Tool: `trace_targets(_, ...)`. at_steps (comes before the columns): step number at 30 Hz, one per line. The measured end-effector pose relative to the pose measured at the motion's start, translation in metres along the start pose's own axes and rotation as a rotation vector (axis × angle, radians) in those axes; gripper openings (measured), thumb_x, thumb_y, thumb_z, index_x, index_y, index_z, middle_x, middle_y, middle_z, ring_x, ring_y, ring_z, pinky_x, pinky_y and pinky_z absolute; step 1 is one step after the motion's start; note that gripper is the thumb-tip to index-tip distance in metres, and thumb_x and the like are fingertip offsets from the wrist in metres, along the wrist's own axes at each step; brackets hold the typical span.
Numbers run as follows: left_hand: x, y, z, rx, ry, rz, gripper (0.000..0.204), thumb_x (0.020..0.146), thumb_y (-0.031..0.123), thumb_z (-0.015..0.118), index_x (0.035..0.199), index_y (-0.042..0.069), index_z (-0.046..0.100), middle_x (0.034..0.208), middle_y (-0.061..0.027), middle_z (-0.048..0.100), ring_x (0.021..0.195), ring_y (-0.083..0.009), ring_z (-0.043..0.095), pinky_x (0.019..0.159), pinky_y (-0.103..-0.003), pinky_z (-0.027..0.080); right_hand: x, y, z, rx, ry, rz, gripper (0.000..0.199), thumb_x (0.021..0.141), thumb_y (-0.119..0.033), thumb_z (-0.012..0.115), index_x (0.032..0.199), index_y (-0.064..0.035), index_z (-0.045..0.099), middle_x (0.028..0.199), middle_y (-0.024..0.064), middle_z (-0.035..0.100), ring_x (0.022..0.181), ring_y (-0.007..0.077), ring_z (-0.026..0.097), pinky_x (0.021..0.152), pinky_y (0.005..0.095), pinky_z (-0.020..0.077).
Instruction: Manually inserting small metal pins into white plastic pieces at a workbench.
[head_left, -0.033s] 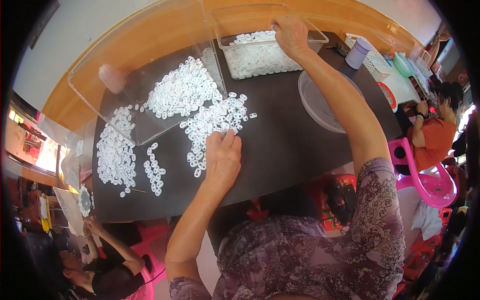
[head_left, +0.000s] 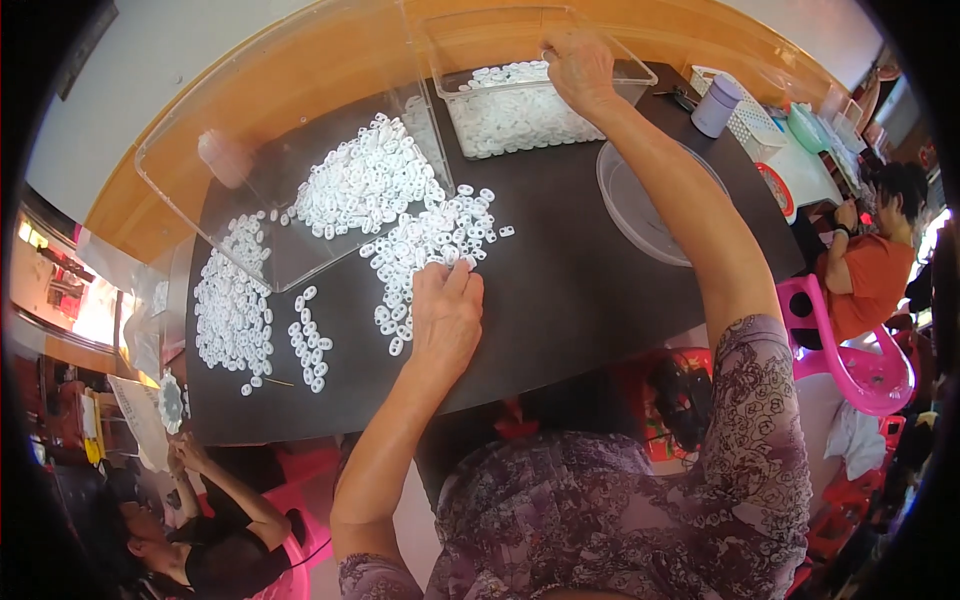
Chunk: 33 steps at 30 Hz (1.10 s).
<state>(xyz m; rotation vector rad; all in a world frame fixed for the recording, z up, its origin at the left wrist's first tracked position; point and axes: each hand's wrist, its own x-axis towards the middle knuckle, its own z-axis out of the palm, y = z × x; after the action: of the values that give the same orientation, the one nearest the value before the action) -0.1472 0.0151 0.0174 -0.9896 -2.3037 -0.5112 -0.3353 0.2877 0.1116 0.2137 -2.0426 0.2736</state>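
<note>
Small white plastic rings (head_left: 420, 245) lie in loose heaps on a dark table (head_left: 560, 300). My left hand (head_left: 445, 315) rests palm down on the near edge of the middle heap, fingers stretched out and holding nothing. My right hand (head_left: 578, 68) reaches far across the table, its fingers curled over the far rim of a clear box (head_left: 470, 135) half full of the same rings. A large clear tray (head_left: 300, 130) lies tilted at the left, with more rings (head_left: 365, 185) on it. Two further patches of rings (head_left: 230, 310) lie near the table's left edge.
An empty round clear bowl (head_left: 640, 205) sits under my right forearm. A lavender cup (head_left: 718, 105) and a white basket (head_left: 752, 118) stand at the far right. A person in orange (head_left: 865, 275) sits by a pink chair (head_left: 860, 365); another person (head_left: 200, 540) sits lower left.
</note>
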Motion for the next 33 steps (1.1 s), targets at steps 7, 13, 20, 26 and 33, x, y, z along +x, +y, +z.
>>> trace_targets(7, 0.011, -0.001, 0.003, -0.006, -0.106, -0.100, 0.025, 0.066, -0.003, 0.064, 0.089, 0.003, 0.061, 0.087, -0.0075, 0.057, 0.081, -0.0265, 0.051, 0.072, -0.036, 0.042, -0.001, 0.004, 0.013, -0.118, -0.309, 0.088, 0.011, 0.074, -0.013, 0.059, 0.081, -0.0067, 0.065, 0.079, 0.0154, 0.065, 0.082, 0.0354, 0.061, 0.069, 0.0459, 0.0468)
trace_targets(13, 0.024, -0.005, 0.011, 0.125, -0.155, -0.020, 0.013, 0.063, -0.001, 0.061, 0.075, 0.003, 0.056, 0.076, -0.0110, 0.050, 0.078, -0.0261, 0.048, 0.069, -0.037, 0.039, 0.000, -0.001, 0.010, -0.169, -0.335, 0.125, 0.011, 0.075, -0.013, 0.058, 0.080, -0.0056, 0.065, 0.077, 0.0153, 0.065, 0.082, 0.0345, 0.060, 0.072, 0.0441, 0.0461)
trace_targets(20, 0.031, -0.002, 0.016, 0.225, -0.172, 0.108, 0.007, 0.069, 0.005, 0.056, 0.076, 0.005, 0.056, 0.078, -0.0109, 0.050, 0.079, -0.0261, 0.049, 0.070, -0.038, 0.038, -0.038, -0.025, -0.047, 0.172, -0.055, -0.095, 0.007, 0.077, -0.011, 0.062, 0.080, -0.0047, 0.064, 0.083, 0.0107, 0.063, 0.079, 0.0312, 0.057, 0.072, 0.0399, 0.0450)
trace_targets(26, 0.025, -0.012, 0.021, 0.244, -0.155, 0.141, 0.002, 0.071, 0.007, 0.055, 0.073, 0.006, 0.054, 0.074, -0.0089, 0.050, 0.077, -0.0249, 0.047, 0.070, -0.037, 0.038, -0.085, -0.044, -0.135, 0.259, -0.098, -0.143, 0.002, 0.072, -0.004, 0.060, 0.073, -0.0048, 0.060, 0.069, 0.0108, 0.055, 0.073, 0.0301, 0.052, 0.065, 0.0391, 0.0416)
trace_targets(33, 0.024, -0.008, 0.021, 0.268, -0.138, 0.242, 0.009, 0.072, 0.004, 0.054, 0.081, 0.004, 0.053, 0.073, -0.0089, 0.049, 0.076, -0.0250, 0.047, 0.070, -0.037, 0.039, -0.182, -0.081, -0.179, 0.433, -0.195, -0.064, 0.019, 0.063, 0.008, 0.059, 0.079, -0.0030, 0.061, 0.079, 0.0099, 0.059, 0.069, 0.0284, 0.054, 0.061, 0.0367, 0.0454)
